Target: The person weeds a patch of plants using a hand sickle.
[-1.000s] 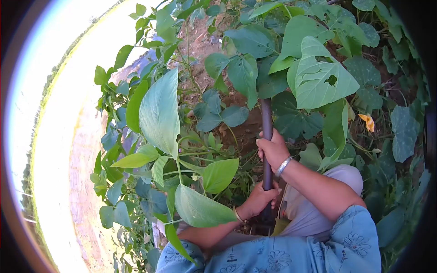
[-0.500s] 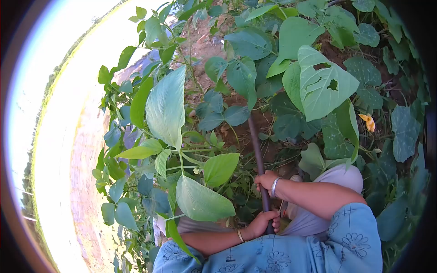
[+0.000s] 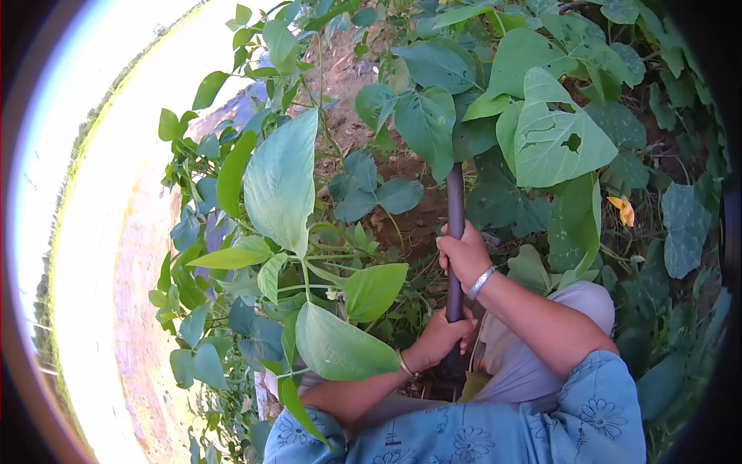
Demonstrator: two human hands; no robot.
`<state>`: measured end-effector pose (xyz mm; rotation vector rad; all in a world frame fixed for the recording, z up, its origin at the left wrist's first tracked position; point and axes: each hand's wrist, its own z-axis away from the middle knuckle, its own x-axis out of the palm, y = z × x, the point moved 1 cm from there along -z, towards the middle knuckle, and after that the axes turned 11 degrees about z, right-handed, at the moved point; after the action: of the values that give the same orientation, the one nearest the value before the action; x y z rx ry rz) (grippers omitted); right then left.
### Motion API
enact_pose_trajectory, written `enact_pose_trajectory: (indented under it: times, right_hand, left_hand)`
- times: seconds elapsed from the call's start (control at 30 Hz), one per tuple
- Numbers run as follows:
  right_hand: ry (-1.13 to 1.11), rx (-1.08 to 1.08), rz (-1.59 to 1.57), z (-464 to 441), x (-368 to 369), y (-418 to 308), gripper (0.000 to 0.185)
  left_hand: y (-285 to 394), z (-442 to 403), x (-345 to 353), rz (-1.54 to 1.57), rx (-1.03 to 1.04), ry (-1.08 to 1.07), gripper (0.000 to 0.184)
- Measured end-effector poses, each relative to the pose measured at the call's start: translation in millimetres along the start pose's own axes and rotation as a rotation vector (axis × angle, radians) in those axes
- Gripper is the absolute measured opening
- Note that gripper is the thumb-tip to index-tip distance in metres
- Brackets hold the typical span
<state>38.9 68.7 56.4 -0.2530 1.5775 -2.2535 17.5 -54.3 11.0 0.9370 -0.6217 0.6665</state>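
Observation:
A long, dark, round tool handle (image 3: 456, 197) runs away from my body, its far end hidden behind leaves. My right hand (image 3: 464, 255), with a silver bangle at the wrist, is wrapped round it. Closer to my body, my left hand (image 3: 439, 339), also wearing a bangle, grips the same handle. What kind of tool head it carries, if any, does not show. Broad green leaves (image 3: 348, 344) hang over my left forearm, and a leaf with holes (image 3: 568, 143) stands beyond my right hand.
Dense leafy plants surround me on both sides. Brown soil (image 3: 352, 73) shows between stems ahead. A yellow flower (image 3: 622, 210) sits among the leaves at right. My bent knee (image 3: 583, 301) is beside my right forearm. Bright open ground (image 3: 147, 255) lies left.
Both hands and the handle have moved up and away from my body. The handle stands more upright in view and its visible far part has shifted right. Nearby leaves have swayed slightly.

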Motion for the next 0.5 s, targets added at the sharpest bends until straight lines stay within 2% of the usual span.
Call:
enact_pose_trajectory:
  times: [0.07,0.13,0.17,0.23,0.3,0.5]
  right_hand:
    - [-0.018,-0.075,0.04,-16,2,14,0.021]
    - [0.038,0.009,0.223,-26,6,34,0.021]
    - [0.014,0.1,0.292,-33,5,58,0.025]
    - [-0.083,0.314,0.45,-25,2,89,0.021]
    - [-0.18,0.471,0.507,-15,0,121,0.017]
    - [-0.217,0.592,0.224,13,1,124,0.012]
  left_hand:
    - [1,-7,-4,-0.064,0.048,0.025,0.011]
    - [-9,-9,-7,0.032,-0.022,0.079,0.01]
    - [-17,-8,-8,0.029,-0.025,0.08,0.01]
    - [-41,-2,-11,0.428,-0.266,0.122,0.009]
    - [-64,17,-12,0.422,-0.31,0.127,0.01]
    - [-74,42,-9,0.504,-0.371,0.116,0.013]
